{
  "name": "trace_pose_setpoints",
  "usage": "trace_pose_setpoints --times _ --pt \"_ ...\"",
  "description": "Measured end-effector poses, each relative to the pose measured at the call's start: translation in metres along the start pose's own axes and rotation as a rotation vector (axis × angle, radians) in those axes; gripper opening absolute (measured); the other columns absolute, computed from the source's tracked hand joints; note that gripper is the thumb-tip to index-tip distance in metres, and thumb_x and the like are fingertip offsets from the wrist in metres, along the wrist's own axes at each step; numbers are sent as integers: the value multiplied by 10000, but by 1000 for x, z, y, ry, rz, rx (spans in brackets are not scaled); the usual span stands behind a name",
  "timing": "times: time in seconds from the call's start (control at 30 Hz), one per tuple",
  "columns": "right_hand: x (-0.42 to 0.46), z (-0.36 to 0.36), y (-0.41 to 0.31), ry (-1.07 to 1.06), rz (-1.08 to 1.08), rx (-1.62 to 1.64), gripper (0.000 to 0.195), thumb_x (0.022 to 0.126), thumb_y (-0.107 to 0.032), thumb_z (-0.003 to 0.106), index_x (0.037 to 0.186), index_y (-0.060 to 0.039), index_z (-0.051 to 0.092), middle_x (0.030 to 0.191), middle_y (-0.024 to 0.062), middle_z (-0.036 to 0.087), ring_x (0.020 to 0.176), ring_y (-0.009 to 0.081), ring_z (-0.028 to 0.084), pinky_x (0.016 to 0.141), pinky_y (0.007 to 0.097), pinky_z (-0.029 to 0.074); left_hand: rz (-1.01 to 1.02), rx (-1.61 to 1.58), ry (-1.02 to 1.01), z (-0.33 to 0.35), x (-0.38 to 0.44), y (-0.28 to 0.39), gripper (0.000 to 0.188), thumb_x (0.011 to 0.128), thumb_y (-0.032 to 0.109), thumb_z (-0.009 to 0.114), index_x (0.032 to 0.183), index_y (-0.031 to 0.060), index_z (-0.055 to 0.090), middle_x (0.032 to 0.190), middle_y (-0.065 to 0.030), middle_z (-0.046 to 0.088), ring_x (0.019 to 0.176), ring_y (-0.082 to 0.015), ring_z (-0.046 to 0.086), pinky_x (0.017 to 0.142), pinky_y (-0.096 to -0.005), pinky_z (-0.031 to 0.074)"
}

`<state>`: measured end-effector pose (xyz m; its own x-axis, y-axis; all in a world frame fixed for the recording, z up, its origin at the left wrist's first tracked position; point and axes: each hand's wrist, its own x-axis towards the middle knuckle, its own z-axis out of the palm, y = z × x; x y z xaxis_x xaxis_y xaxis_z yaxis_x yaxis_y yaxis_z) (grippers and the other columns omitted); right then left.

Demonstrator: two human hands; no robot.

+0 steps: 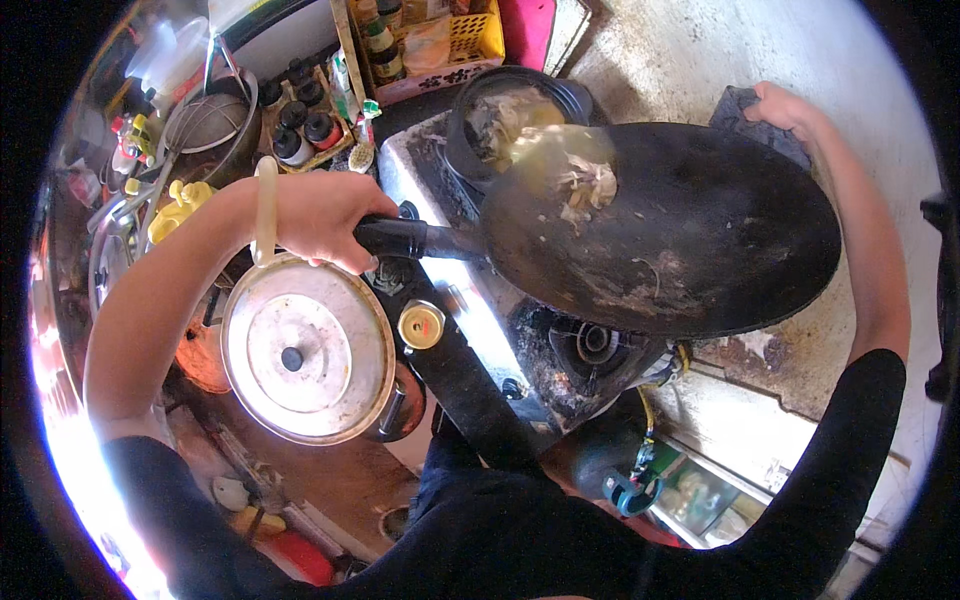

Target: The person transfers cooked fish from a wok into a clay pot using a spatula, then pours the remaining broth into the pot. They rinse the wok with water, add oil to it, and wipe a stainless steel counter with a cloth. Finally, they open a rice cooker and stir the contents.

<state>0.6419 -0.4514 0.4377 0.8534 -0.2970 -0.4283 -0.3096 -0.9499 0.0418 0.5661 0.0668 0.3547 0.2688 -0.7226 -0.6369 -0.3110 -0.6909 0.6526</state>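
Observation:
My left hand (pixel 334 217) is closed around the black handle (pixel 390 237) of a large dark wok (pixel 697 232). At the far right rim, my right hand (pixel 784 109) grips the wok through a folded dark grey cloth (pixel 731 112). The wok is held above the gas stove, tilted towards a black pot (pixel 480 84) behind it. Pale, stringy cooked food (pixel 592 184) with liquid lies at the wok's lower side, by the pot. Similar food (pixel 495 124) is inside the pot. Some scraps cling to the wok's inner wall.
Below the wok shows a bare gas burner (pixel 596 341). A round metal lid (pixel 300 375) with a black knob lies left of the stove, near a gold-topped can (pixel 421 325). Seasoning bottles (pixel 292 116) and a yellow basket (pixel 480 37) stand behind. A stained wall (pixel 750 45) rises at right.

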Motion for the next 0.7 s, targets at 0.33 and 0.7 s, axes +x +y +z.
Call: trace_pose_setpoints --times 0.33,0.7 --pt "36 -57 -56 -63 -99 -264 243 710 -86 652 915 36 603 779 94 631 692 185 578 624 349 454 108 -291 -45 14 16 -45 220 723 143 651 883 10 578 544 -4 532 459 -87 518 420 -242 417" --pt "47 -92 -86 -63 -128 -243 321 740 -80 638 1023 49 560 865 106 628 762 197 575 682 354 457 139 -326 37 29 32 -65 284 732 175 651 944 -9 608 599 -44 575 491 -122 552 458 -252 446"
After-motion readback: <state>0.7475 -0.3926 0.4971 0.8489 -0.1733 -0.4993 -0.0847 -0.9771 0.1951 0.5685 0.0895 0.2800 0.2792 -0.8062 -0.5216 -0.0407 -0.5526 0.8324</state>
